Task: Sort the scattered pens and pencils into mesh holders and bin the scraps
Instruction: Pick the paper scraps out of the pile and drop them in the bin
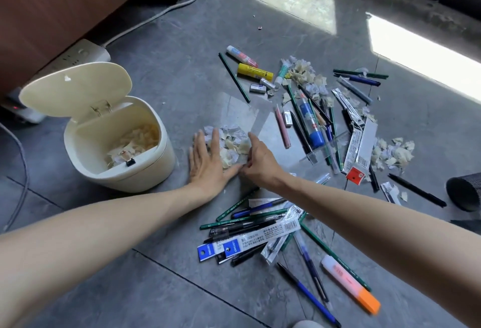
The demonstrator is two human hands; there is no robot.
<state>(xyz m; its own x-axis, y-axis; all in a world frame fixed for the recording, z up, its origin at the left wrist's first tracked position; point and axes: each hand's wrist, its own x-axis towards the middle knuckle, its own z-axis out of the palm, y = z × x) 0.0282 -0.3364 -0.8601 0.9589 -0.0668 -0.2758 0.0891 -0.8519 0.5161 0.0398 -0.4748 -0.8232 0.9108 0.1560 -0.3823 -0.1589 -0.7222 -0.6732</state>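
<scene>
Cupping crumpled paper scraps point(231, 145)

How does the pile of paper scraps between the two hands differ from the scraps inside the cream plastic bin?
The pile of paper scraps between the hands lies on the grey floor; the scraps inside the cream plastic bin are contained. The left hand and right hand press against the floor pile; nothing touches the binned scraps. Both mix cream and white torn pieces.
</scene>
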